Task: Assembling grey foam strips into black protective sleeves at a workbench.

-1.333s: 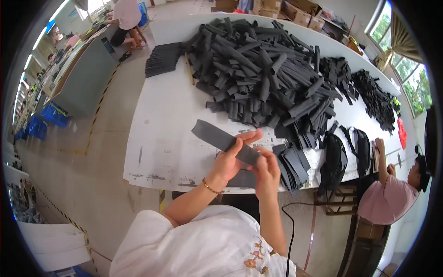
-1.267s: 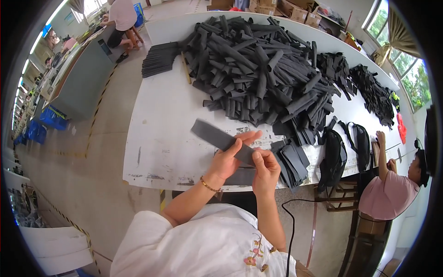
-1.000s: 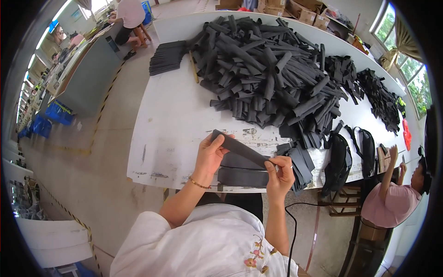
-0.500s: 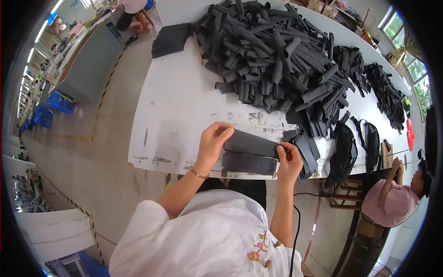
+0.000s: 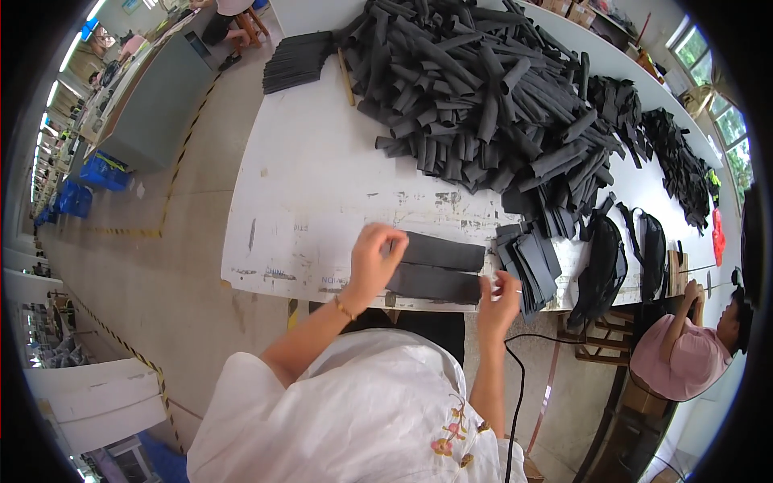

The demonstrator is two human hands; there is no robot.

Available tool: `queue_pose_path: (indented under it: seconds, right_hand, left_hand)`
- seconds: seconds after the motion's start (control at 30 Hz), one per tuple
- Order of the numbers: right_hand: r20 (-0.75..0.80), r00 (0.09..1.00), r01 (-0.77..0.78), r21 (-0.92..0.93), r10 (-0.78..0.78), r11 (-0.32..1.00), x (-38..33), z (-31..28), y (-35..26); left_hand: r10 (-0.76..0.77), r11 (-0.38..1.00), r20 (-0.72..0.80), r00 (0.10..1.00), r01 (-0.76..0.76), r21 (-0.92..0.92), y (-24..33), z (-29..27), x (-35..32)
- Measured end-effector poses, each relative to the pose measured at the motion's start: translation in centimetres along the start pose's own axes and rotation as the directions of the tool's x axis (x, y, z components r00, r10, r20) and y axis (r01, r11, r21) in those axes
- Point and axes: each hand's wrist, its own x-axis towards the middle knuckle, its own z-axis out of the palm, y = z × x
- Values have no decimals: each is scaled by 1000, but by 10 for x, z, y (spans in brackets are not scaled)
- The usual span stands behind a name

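Two flat black fabric strips lie one above the other near the front edge of the white table: an upper strip [image 5: 444, 253] and a lower strip [image 5: 439, 286]. My left hand [image 5: 372, 262], with a bracelet on the wrist, is over their left ends. Its thumb and fingers are curled together; whatever may be between them is hidden. At the right end of the lower strip is my right hand [image 5: 498, 302]. Its thumb is beside that end, fingers bent and apart from the thumb. Just right of it lies a fanned stack of black pieces [image 5: 529, 266].
A large heap of rolled black pieces [image 5: 475, 88] covers the back of the table [image 5: 298, 185]. A neat black stack [image 5: 296, 63] and a wooden stick [image 5: 346, 76] lie at its left. Black bags [image 5: 600, 262] are at the right, near a seated person in pink [image 5: 684, 350].
The upper strip, held between both hands before, now lies flat on the table. My right hand has moved nearer, to the lower strip's end; the left has let go of the upper strip's corner.
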Motion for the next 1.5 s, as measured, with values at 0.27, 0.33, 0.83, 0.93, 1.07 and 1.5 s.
queue_pose_path:
  seconds: [0.27,0.33,0.83,0.93,1.07,1.5]
  right_hand:
    - [27,949,263,-618,-315,741,55,-31,60]
    - [110,935,336,-574,-337,747,56,-29,69]
    - [122,881,464,-418,-458,781,59,-34,76]
    - [15,927,364,-274,-374,890,61,-52,58]
    - [-276,946,197,70,-171,978,64,-52,19]
    - [0,951,309,65,-310,949,18,-65,-29]
  left_hand:
    - [-58,964,-202,978,2,-267,-22,54,161]
    - [24,959,-206,978,-81,-273,-16,75,191]
    - [-120,993,-20,993,120,20,-16,193,234]
    - [-397,751,404,824,544,-373,-9,177,216]
    - [-301,328,691,657,752,-572,5,147,168]
    - [-310,-235,866,393,851,-470,40,119,77]
